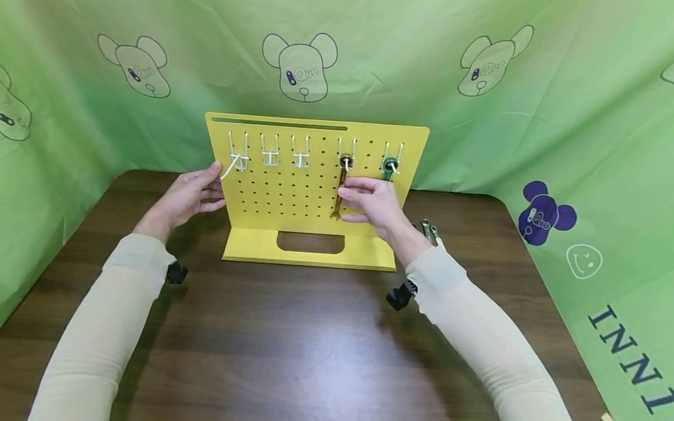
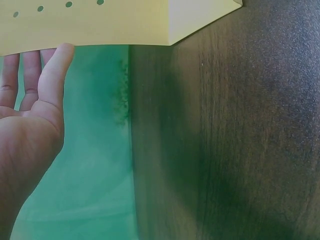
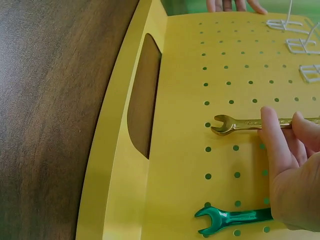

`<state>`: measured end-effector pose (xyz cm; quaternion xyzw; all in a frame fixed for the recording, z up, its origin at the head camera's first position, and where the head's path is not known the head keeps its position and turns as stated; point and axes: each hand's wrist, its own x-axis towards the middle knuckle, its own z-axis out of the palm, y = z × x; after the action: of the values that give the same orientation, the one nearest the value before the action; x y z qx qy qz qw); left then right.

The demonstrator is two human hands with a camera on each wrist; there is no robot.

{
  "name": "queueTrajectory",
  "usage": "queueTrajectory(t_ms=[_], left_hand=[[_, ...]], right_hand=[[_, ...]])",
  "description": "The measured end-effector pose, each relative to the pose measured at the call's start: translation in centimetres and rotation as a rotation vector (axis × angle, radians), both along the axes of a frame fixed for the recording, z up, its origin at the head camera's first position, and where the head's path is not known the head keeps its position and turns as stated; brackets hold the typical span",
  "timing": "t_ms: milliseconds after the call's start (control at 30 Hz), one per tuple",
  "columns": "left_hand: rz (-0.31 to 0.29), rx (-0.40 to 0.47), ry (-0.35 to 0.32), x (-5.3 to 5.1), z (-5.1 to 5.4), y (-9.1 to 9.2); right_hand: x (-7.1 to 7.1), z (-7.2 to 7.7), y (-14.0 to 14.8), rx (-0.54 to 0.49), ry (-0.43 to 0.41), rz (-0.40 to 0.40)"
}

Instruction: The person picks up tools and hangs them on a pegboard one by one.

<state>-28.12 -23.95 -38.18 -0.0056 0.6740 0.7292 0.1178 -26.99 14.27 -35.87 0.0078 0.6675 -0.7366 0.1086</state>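
Observation:
A yellow pegboard (image 1: 312, 225) stands upright on the table, with white wire hooks (image 1: 270, 157) along its upper part. My left hand (image 1: 188, 193) holds the board's left edge, thumb at the front and the other fingers partly hidden behind it. On the right half, a gold combination wrench (image 3: 235, 124) hangs with its ring end around a hook and its open end down. My right hand (image 1: 375, 203) pinches that wrench's shank between thumb and fingers. Further right hangs a green combination wrench (image 3: 225, 219), partly covered by the right hand in the head view.
Behind the right forearm, several more wrenches (image 1: 426, 228) lie on the brown table (image 1: 281, 337), mostly hidden. A green printed cloth (image 1: 370, 76) surrounds the table at the back and sides. One left-hand hook (image 1: 236, 163) slants outward.

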Motion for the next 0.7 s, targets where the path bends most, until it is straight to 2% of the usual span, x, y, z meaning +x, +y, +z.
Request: queueTrajectory(t_ms=[300,700], left_hand=[[-0.005,0.0,0.001,-0.05,0.14,0.17],[-0.004,0.0,-0.004,0.07,0.11,0.05]], right_hand=[[0.19,0.21,0.28,0.03,0.004,0.005],[0.78,0.53,0.42,0.116,0.075,-0.002]])
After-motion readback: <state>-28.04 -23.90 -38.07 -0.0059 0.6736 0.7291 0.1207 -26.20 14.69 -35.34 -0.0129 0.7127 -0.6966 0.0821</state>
